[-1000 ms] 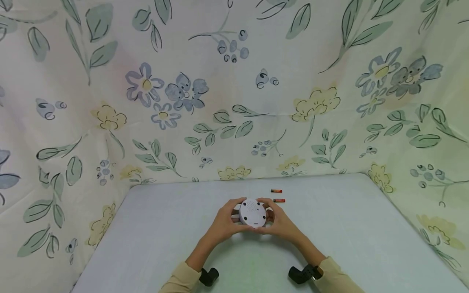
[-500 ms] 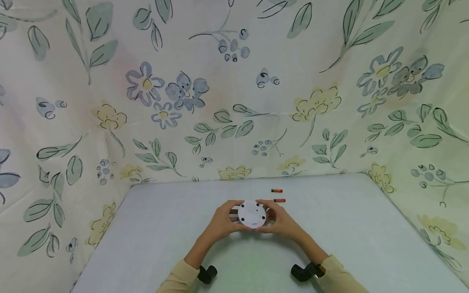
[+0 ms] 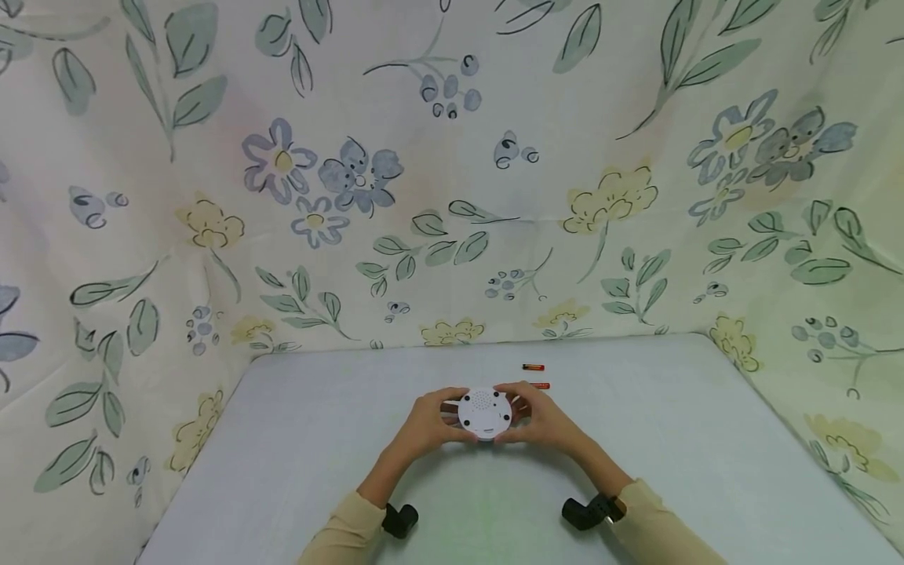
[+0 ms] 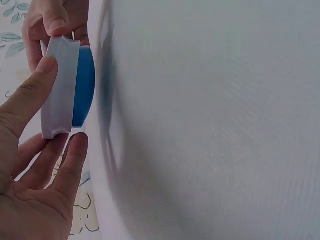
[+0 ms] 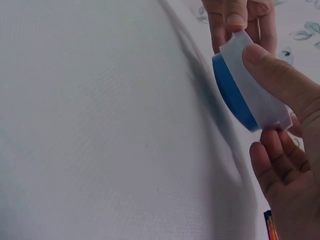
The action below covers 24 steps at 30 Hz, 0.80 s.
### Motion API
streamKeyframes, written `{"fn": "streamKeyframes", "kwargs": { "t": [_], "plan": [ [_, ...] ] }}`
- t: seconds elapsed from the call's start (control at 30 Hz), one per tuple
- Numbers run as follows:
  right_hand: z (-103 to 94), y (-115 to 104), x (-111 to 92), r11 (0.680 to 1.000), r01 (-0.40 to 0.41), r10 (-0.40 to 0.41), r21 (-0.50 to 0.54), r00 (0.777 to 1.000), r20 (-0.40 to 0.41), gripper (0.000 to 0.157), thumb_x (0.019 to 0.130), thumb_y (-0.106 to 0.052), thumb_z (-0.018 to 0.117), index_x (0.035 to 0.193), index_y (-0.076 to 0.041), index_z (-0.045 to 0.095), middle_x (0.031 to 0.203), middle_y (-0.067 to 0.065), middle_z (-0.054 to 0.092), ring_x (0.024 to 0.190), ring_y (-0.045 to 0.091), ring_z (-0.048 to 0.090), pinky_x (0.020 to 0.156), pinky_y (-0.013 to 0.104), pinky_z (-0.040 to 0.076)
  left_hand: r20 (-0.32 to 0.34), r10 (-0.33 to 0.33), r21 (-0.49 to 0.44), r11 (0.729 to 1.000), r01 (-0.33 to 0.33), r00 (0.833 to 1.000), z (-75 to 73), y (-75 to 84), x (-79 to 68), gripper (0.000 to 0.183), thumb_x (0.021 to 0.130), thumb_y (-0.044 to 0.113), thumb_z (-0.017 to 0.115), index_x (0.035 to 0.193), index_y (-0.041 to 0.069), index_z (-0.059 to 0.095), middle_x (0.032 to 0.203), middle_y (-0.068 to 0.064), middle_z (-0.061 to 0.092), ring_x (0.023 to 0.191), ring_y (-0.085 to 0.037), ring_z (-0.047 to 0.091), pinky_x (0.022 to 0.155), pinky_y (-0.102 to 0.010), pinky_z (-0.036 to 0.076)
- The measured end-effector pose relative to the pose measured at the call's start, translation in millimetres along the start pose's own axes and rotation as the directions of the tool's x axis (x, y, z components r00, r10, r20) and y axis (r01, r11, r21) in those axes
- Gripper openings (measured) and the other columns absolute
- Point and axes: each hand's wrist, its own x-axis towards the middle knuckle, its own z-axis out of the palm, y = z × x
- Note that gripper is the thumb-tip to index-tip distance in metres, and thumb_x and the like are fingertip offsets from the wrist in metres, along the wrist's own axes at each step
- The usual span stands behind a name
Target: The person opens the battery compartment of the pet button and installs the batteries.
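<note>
White disc [image 3: 483, 414], broad face up (blue side [image 4: 85, 87] down), is pinched by left hand [image 3: 424, 425] and right hand [image 3: 545, 420].

Device [image 3: 485, 414] over desk [image 3: 318, 439], between left hand [image 3: 428, 426] at left and right hand [image 3: 544, 425]. Near battery [image 3: 542, 385] on desk, just behind right hand; far battery [image 3: 533, 367] beyond it. Cloth [image 3: 452, 196] behind desk.

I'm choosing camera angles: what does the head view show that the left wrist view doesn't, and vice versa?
Only head view: two small red cylindrical batteries and small round black dots on the round white device.
Only left wrist view, plainly: the device's curved blue part.
Both: left hand and right hand holding the device, the flat pale tabletop and the floral-printed white cloth.
</note>
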Motion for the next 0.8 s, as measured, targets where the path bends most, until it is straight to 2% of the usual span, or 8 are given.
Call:
{"fn": "streamKeyframes", "kwargs": {
  "t": [0.17,0.3,0.53,0.8],
  "plan": [
    [-2.1,-0.6,1.4,0.998,-0.044,0.045,-0.034,0.999,0.008,0.077,0.073,-0.017,0.095,0.138,-0.002,0.057,0.112,0.007,0.059,0.092,0.023,0.059,0.082,0.038,0.054,0.013,-0.001,0.020,1.000,0.001,1.000,-0.6,-1.5,2.4,0.075,0.074,0.012,0.093,0.139,-0.001,0.058,0.134,-0.016,0.062,0.109,-0.032,0.066,0.087,-0.039,0.056],
    [-3.6,1.0,2.1,0.997,-0.050,0.051,-0.064,0.999,0.013,0.076,0.073,-0.027,0.095,0.136,-0.006,0.059,0.106,0.002,0.059,0.090,0.020,0.058,0.079,0.032,0.053,0.033,-0.031,0.041,0.999,0.030,0.999,0.8,-3.3,4.6,0.075,0.076,0.012,0.092,0.141,0.001,0.057,0.134,-0.015,0.061,0.109,-0.030,0.066,0.086,-0.039,0.056],
    [-3.3,2.8,2.1,0.996,-0.040,0.041,-0.084,0.999,0.014,0.076,0.073,-0.031,0.094,0.135,-0.005,0.060,0.106,0.001,0.059,0.089,0.019,0.059,0.077,0.031,0.053,0.074,-0.021,0.009,1.000,0.020,0.997,3.5,-4.3,6.1,0.079,0.079,0.012,0.090,0.146,-0.002,0.050,0.141,-0.018,0.054,0.112,-0.031,0.063,0.085,-0.033,0.056],
    [-3.6,2.8,-0.5,0.997,-0.043,0.044,-0.063,0.999,0.016,0.076,0.077,-0.030,0.092,0.139,-0.004,0.058,0.108,0.003,0.059,0.090,0.020,0.060,0.078,0.032,0.055,0.052,-0.007,0.025,1.000,0.006,0.999,8.7,-4.6,7.0,0.083,0.078,0.014,0.091,0.147,-0.003,0.047,0.144,-0.018,0.051,0.115,-0.032,0.061,0.085,-0.032,0.056]
  ]
}}
